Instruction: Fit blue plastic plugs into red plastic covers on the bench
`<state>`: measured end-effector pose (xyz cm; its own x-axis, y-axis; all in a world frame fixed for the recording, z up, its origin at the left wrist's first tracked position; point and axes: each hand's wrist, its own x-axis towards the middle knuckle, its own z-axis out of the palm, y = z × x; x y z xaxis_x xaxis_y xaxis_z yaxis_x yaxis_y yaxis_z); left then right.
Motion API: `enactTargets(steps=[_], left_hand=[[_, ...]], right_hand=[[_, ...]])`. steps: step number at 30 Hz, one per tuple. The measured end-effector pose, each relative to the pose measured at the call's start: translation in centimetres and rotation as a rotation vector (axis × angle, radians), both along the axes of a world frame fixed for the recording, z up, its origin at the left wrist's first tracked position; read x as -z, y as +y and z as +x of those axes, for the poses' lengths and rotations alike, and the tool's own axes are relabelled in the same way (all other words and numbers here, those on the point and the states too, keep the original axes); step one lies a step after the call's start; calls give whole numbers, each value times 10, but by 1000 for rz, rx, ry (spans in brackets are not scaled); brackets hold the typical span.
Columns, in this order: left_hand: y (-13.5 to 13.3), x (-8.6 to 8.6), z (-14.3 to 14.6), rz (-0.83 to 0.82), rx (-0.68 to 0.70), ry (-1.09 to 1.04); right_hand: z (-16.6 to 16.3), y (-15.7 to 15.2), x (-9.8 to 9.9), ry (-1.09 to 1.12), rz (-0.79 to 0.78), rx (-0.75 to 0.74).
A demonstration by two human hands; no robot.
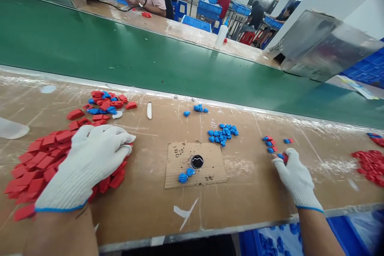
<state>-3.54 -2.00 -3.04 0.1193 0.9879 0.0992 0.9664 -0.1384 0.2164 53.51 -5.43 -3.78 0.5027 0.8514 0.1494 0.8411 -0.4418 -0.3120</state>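
My left hand (87, 164), in a white knit glove, lies over a large heap of flat red plastic pieces (33, 164) at the left of the bench, fingers curled down into the heap. My right hand (295, 178), also gloved, rests on the bench at the right, its fingertips pinched on a small red and blue piece (282, 157). Just beyond it lie a few joined red-and-blue pieces (270, 144). A cluster of small blue parts (222, 134) sits in the middle, behind a cardboard square (210, 168) with a black round dish (197, 162).
A green conveyor belt (150, 60) runs behind the bench. More mixed red and blue pieces (105, 104) lie at the back left, more red pieces (370, 166) at the far right. A blue crate (345, 232) sits below the front edge. People work across the belt.
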Motion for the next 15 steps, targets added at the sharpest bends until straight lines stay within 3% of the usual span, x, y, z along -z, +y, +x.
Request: enactTargets(steps=[5,8,10,12,15], left_hand=[[6,1,18,264,-13,-339],[1,9,43,356,-119,-652],[-3,15,64,334,-193,-834],[-7,19,83,287,-183,-994],[-9,23,103,205,-91,-1204]], right_hand=[[9,2,-5,112,338,234],[0,-6,4,133,482,278],[-17,-12,10,184,504,183],[-42,-13,14,238,466,9],[-87,0,9,252,308,-396]])
